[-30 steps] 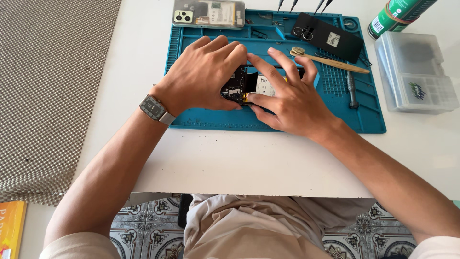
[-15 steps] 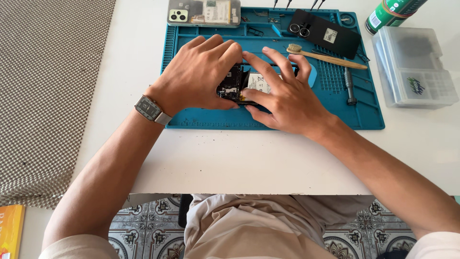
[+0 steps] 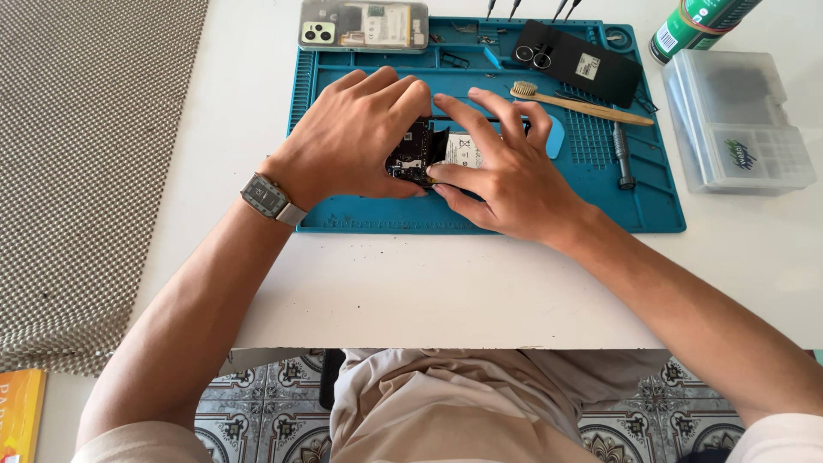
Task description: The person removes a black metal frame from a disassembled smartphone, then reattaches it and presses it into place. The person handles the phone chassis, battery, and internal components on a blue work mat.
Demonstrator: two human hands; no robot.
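On the blue mat (image 3: pixel 360 219) near the counter's far edge, our left hand (image 3: pixel 356 141) pinches the opened phone (image 3: pixel 429 153), a light, fragile thing best held by its rim, while our right hand (image 3: pixel 506 171) presses its spread fingers on it.

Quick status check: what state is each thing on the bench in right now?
Opened phone: back off, insides exposed, lying on the blue mat.
Left hand: fingers resting on the opened phone.
Right hand: fingers pressing on the opened phone.
Second phone: lying flat, untouched.
Plastic box: lid shut.
Brush: lying unused.
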